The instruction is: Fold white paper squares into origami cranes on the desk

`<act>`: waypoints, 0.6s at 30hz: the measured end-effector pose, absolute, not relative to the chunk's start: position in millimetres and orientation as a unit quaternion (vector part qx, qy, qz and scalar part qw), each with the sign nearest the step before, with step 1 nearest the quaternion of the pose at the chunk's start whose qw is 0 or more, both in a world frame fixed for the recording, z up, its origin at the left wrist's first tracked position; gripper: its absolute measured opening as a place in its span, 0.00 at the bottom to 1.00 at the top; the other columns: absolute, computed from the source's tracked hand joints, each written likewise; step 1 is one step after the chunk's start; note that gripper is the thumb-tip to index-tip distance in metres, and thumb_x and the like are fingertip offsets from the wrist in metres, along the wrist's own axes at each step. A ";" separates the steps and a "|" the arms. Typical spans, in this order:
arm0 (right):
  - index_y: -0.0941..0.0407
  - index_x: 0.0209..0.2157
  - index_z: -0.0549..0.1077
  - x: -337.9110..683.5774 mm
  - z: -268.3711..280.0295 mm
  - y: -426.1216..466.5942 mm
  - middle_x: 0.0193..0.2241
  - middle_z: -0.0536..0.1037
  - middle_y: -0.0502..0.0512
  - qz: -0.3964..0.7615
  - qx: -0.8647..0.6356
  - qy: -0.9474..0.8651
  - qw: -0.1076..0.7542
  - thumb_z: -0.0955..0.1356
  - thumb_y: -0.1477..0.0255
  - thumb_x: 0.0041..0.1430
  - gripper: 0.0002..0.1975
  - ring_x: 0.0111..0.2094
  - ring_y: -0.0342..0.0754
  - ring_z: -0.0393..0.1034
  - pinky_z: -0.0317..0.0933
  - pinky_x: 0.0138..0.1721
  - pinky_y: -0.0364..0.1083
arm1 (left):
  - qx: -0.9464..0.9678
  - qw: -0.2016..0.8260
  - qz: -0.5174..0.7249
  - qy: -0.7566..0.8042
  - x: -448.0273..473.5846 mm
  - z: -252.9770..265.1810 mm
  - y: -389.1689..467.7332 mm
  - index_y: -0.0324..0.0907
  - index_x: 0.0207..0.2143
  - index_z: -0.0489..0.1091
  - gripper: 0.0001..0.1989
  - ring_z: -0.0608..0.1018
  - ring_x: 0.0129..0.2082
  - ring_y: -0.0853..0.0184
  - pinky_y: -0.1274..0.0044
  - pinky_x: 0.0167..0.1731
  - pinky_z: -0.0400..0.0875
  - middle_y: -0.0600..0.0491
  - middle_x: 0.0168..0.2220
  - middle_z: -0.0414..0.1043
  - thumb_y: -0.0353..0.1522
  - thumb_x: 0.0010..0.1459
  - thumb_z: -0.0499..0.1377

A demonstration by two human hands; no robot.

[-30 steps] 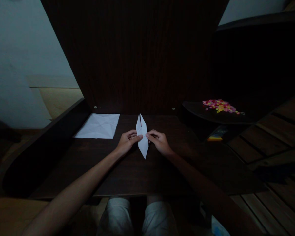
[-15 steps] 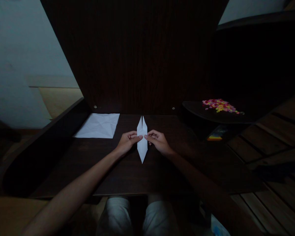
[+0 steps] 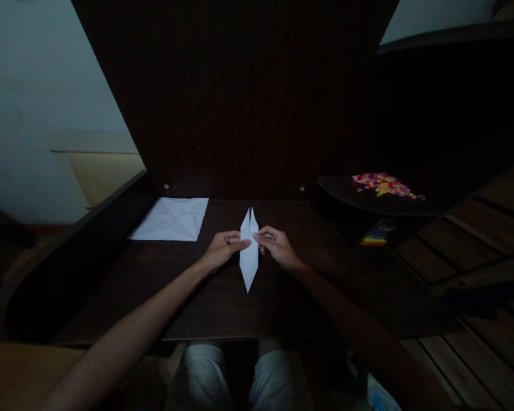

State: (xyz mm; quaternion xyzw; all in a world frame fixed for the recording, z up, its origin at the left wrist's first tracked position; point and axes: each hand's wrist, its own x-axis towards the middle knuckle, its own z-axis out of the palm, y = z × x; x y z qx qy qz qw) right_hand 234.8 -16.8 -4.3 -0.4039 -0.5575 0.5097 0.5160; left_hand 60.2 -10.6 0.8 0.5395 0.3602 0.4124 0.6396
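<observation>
Between my two hands is a folded white paper (image 3: pixel 249 260), long and narrow, with one point toward me and two thin points side by side at its far end. My left hand (image 3: pixel 226 249) pinches its left edge, thumb on top and fingers behind. On the right edge, my right hand (image 3: pixel 277 246) grips it the same way, thumb pressed on the upper face. The fingertips behind the paper are partly hidden. A creased white sheet of paper (image 3: pixel 171 220) lies flat on the desk to the left of my hands.
The dark wooden desk (image 3: pixel 197 314) has a raised side panel (image 3: pixel 68 257) at left and a tall back panel (image 3: pixel 240 103). At right, a rounded shelf (image 3: pixel 338 191) bears a heap of small colourful pieces (image 3: pixel 385 184). Below it sits something with yellow and orange edges (image 3: pixel 373 241).
The folded paper has shifted slightly toward me and tilted a little, its far points leaning right. Both hands keep hold of it and have barely moved.
</observation>
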 end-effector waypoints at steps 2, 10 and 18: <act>0.56 0.24 0.69 234.9 -4.2 -17.2 0.16 0.70 0.45 0.512 -0.401 -0.562 0.512 0.74 0.57 0.43 0.17 0.16 0.39 0.61 0.55 0.18 0.40 | 0.543 0.641 0.409 0.358 59.9 0.9 -10.9 0.37 0.34 0.75 0.19 0.80 0.30 0.62 0.73 0.34 0.72 0.49 0.31 0.80 0.39 0.41 0.70; 0.56 0.22 0.68 234.2 -2.3 -18.0 0.14 0.67 0.44 0.518 -0.409 -0.561 0.499 0.72 0.57 0.45 0.18 0.14 0.38 0.58 0.51 0.15 0.39 | 0.588 0.669 0.320 0.324 59.4 6.8 -15.8 0.37 0.37 0.77 0.19 0.80 0.31 0.63 0.74 0.33 0.72 0.47 0.33 0.80 0.35 0.41 0.70; 0.56 0.19 0.66 236.4 -0.3 -18.0 0.15 0.67 0.46 0.488 -0.405 -0.557 0.536 0.71 0.55 0.47 0.20 0.14 0.38 0.57 0.49 0.14 0.39 | 0.609 0.682 0.260 0.311 57.5 7.5 -17.7 0.37 0.36 0.77 0.19 0.79 0.27 0.65 0.76 0.29 0.71 0.48 0.31 0.79 0.33 0.39 0.71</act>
